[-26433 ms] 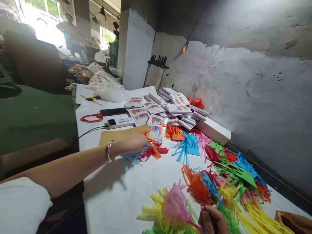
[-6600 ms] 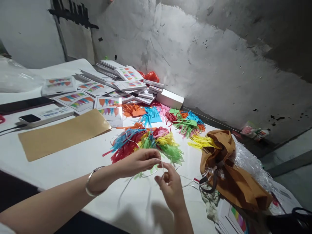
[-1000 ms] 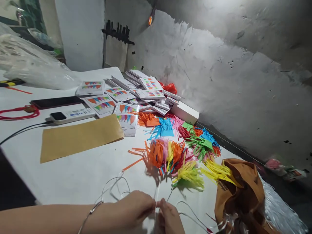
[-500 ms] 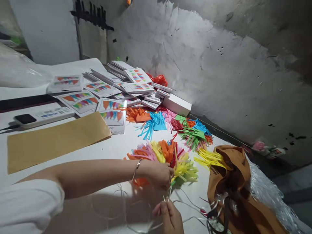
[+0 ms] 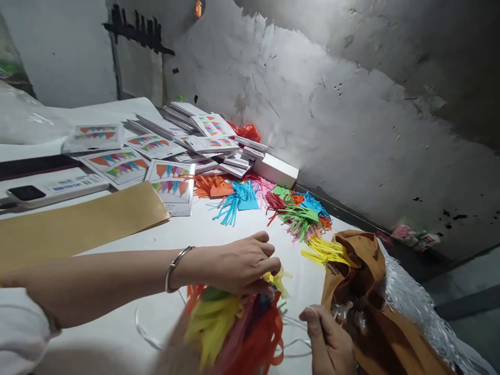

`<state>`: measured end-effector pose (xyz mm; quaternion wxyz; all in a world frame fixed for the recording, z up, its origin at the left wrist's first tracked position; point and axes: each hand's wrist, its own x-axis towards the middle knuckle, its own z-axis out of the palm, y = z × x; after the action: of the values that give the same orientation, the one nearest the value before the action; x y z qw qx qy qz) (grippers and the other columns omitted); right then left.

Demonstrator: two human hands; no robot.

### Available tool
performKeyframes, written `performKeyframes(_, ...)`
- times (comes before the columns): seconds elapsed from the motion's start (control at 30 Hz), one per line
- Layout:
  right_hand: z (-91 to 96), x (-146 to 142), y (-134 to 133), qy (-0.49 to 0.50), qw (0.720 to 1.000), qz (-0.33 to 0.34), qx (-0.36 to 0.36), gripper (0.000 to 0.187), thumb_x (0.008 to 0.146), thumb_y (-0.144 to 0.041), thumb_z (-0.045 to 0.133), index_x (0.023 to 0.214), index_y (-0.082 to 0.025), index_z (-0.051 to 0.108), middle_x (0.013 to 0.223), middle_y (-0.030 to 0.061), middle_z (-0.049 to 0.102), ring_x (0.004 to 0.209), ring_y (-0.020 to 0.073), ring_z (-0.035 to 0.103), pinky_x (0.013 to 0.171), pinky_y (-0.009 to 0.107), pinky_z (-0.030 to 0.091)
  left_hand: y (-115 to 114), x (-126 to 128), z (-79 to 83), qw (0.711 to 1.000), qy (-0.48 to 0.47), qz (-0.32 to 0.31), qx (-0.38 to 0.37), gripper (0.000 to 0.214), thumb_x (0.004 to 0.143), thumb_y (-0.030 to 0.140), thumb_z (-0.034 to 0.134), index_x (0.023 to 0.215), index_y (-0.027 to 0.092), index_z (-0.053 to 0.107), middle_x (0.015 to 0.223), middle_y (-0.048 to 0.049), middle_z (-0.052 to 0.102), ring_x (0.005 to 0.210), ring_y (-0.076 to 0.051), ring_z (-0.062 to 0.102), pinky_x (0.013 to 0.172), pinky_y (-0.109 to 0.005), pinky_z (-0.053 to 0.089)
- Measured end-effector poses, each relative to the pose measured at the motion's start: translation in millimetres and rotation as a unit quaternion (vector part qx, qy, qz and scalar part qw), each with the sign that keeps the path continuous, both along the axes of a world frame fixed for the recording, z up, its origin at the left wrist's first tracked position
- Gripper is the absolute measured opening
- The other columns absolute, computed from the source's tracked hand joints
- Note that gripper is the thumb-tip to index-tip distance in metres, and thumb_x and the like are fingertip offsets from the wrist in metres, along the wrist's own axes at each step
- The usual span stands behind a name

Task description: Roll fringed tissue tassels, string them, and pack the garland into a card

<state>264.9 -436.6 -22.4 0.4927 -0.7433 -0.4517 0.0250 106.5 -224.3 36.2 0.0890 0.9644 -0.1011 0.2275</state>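
Note:
My left hand [image 5: 238,265], with a metal bangle [image 5: 177,268] at the wrist, is closed over the top of a bunch of multicoloured paper tassels [image 5: 242,333]. The yellow, red and orange strips hang below it toward the table's near edge, partly blurred. To the right, my right hand [image 5: 330,341] is closed with the thumb pressed on the fingers, apart from the bunch. What it pinches is hidden. Thin white cord [image 5: 292,346] runs between the hands, and a loop of it lies on the table left of the tassels.
Flat-folded tassels [image 5: 244,195] in several colours lie behind. Printed cards [image 5: 172,187] are piled at the back left, by a white box [image 5: 275,169]. A brown sheet [image 5: 97,221] and a white device [image 5: 58,187] lie left. Yellow tassels [image 5: 328,251] rest on a brown bag [image 5: 355,291].
My left hand has lifted the tassel bunch and brought it nearer, its strips now hanging down. My right hand has moved right, away from the bunch. The view has shifted slightly.

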Motion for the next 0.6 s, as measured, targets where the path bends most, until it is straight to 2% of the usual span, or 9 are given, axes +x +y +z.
performKeyframes(0.1, 21.9, -4.2, 7.7, -0.029, 0.998, 0.048, 0.011, 0.048, 0.094, -0.059, 0.049, 0.070, -0.023, 0.067, 0.060, -0.0019, 0.057, 0.055, 0.0126, 0.050, 0.058, 0.023, 0.035, -2.7, -3.0, -0.8, 1.000, 0.000, -0.008, -0.007, 0.029, 0.096, 0.044, 0.059, 0.112, 0.021, 0.066, 0.066, -0.0032, 0.062, 0.065, -0.022, 0.053, 0.086, -0.038, 0.034)
performKeyframes(0.17, 32.2, -6.9, 12.5, -0.039, 0.997, 0.069, 0.012, 0.043, 0.096, -0.053, 0.048, 0.071, -0.023, 0.066, 0.058, -0.0027, 0.054, 0.054, 0.0123, 0.048, 0.057, 0.023, 0.035, -2.2, -3.7, 3.2, 0.999, 0.021, -0.027, -0.011, 0.028, 0.095, 0.040, 0.063, 0.117, 0.024, 0.070, 0.063, -0.0029, 0.064, 0.064, -0.021, 0.054, 0.088, -0.038, 0.034)
performKeyframes(0.27, 46.0, -8.0, 18.2, -0.070, 0.990, 0.118, 0.008, 0.040, 0.098, -0.047, 0.047, 0.072, -0.022, 0.064, 0.058, -0.0033, 0.052, 0.053, 0.0117, 0.046, 0.055, 0.023, 0.034, -0.1, -2.8, 12.5, 0.996, 0.044, -0.051, -0.050, 0.013, 0.094, 0.030, 0.065, 0.098, 0.025, 0.076, 0.061, -0.0028, 0.068, 0.066, -0.018, 0.057, 0.092, -0.037, 0.033)
performKeyframes(0.33, 54.7, -6.7, 21.2, -0.093, 0.984, 0.152, 0.010, 0.039, 0.099, -0.045, 0.047, 0.073, -0.021, 0.063, 0.058, -0.0036, 0.050, 0.051, 0.0111, 0.043, 0.052, 0.023, 0.032, 2.3, -1.6, 17.8, 0.995, 0.042, -0.052, -0.072, 0.014, 0.093, 0.026, 0.065, 0.083, 0.023, 0.074, 0.062, -0.0030, 0.069, 0.071, -0.018, 0.059, 0.090, -0.035, 0.035)
performKeyframes(0.4, 61.4, -4.1, 24.6, -0.088, 0.980, 0.176, 0.015, 0.038, 0.099, -0.044, 0.047, 0.075, -0.020, 0.064, 0.058, -0.0038, 0.047, 0.051, 0.0106, 0.040, 0.050, 0.023, 0.031, 5.4, -0.9, 20.8, 0.996, 0.038, -0.043, -0.073, 0.015, 0.093, 0.023, 0.064, 0.078, 0.022, 0.070, 0.067, -0.0033, 0.068, 0.076, -0.019, 0.059, 0.086, -0.032, 0.037)
performKeyframes(0.47, 64.7, -0.5, 29.6, -0.038, 0.981, 0.188, 0.022, 0.038, 0.099, -0.046, 0.050, 0.076, -0.020, 0.064, 0.059, -0.0041, 0.044, 0.052, 0.0099, 0.037, 0.050, 0.023, 0.029, 8.3, -1.0, 20.9, 0.997, 0.033, -0.037, -0.067, 0.012, 0.092, 0.020, 0.064, 0.081, 0.020, 0.067, 0.082, -0.0059, 0.070, 0.084, -0.020, 0.061, 0.086, -0.031, 0.040)
performKeyframes(0.53, 64.8, 3.6, 36.3, 0.058, 0.978, 0.196, 0.036, 0.038, 0.097, -0.049, 0.054, 0.076, -0.019, 0.064, 0.057, -0.0057, 0.038, 0.051, 0.0088, 0.032, 0.047, 0.022, 0.025, 10.1, -1.4, 17.8, 0.996, 0.029, -0.038, -0.074, 0.010, 0.094, 0.019, 0.059, 0.086, 0.019, 0.065, 0.099, -0.0096, 0.070, 0.092, -0.021, 0.062, 0.089, -0.030, 0.042)
performKeyframes(0.6, 63.7, 6.9, 43.3, 0.186, 0.956, 0.216, 0.064, 0.036, 0.093, -0.049, 0.062, 0.075, -0.018, 0.064, 0.052, -0.0082, 0.032, 0.048, 0.0070, 0.025, 0.044, 0.021, 0.019, 12.0, -1.1, 12.2, 0.995, 0.034, -0.041, -0.088, 0.011, 0.097, 0.018, 0.054, 0.091, 0.019, 0.064, 0.101, -0.0093, 0.071, 0.093, -0.020, 0.063, 0.088, -0.027, 0.045)
